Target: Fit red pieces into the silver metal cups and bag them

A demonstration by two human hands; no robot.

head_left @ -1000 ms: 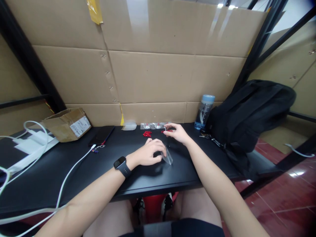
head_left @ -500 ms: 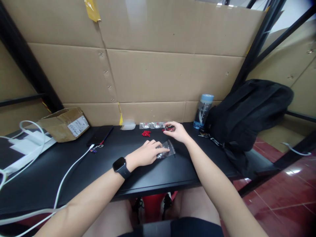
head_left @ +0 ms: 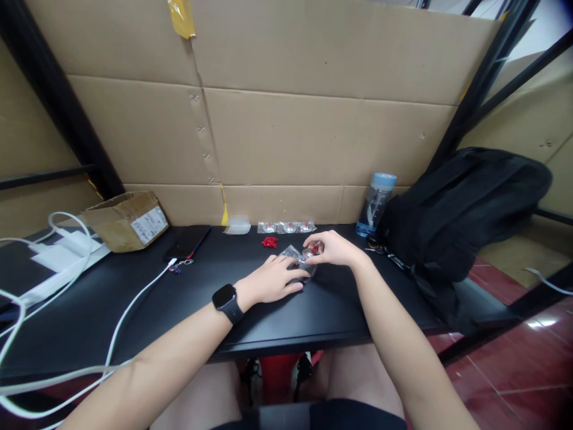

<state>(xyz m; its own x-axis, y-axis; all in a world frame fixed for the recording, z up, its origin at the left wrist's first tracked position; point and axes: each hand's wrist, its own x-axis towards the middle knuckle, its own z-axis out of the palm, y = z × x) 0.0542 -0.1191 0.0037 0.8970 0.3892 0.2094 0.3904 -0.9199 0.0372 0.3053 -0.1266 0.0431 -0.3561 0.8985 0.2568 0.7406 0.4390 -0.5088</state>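
My left hand [head_left: 278,279], with a black watch on its wrist, rests low over the table and holds a small clear plastic bag [head_left: 293,251] between its fingers. Close beside it on the right, my right hand [head_left: 333,248] is closed in a pinch on a small round piece with red on it [head_left: 314,249], at the edge of the bag. Fingers partly cover this piece, and its kind cannot be made out. Beyond the hands lies a little pile of red pieces [head_left: 269,242]. Behind that, a row of clear packets [head_left: 289,227] shows round silvery pieces with red inside.
A translucent plastic piece [head_left: 237,226] lies by the cardboard wall. On the left are a phone [head_left: 185,242] with a white cable, an open cardboard box [head_left: 128,222] and white papers. A water bottle [head_left: 376,204], keys [head_left: 375,243] and a black backpack [head_left: 465,209] stand to the right.
My right hand has come nearer from the back row, bringing the round piece to the bag. My left hand has turned the bag slightly and keeps hold of it. The view has shifted a little.
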